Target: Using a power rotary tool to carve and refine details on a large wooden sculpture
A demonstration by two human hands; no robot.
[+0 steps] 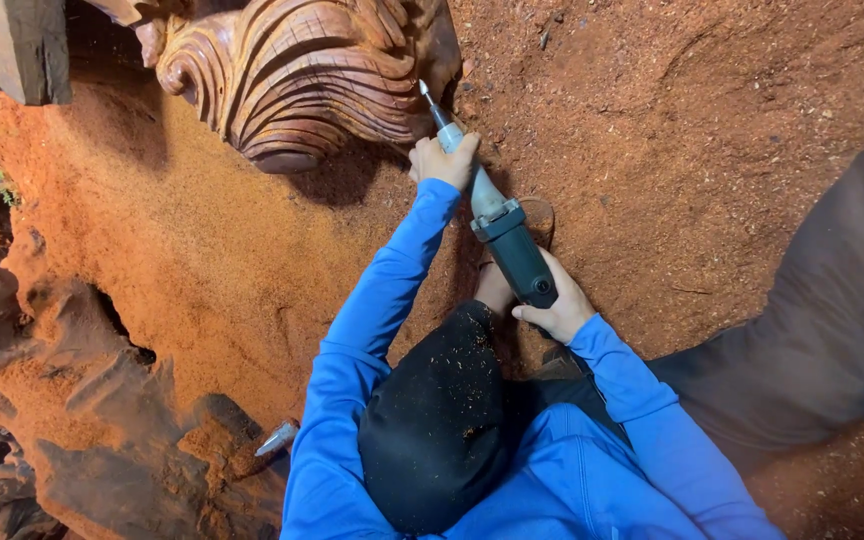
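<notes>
Red sawdust [202, 260] over ground; small metal bit [278, 437] (pointed) on gnarled root [82, 400].

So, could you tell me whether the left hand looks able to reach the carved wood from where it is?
Probably yes: the left hand grips the tool just beside the carved wood, nothing between.

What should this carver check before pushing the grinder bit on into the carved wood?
1. Left hand grips the front neck of the power grinder: ok.
2. Right hand holds the grinder's rear body: ok.
3. Bit tip lies at the edge of the carved wood piece; actual contact: cannot tell.
4. Fingers clear of the bit, behind the neck: ok.
5. Cord free of the cutting area: cannot tell, it shows only as a thin loop beside the tool.
6. Footing on loose sawdust: cannot tell; knee is dusted with chips.
</notes>
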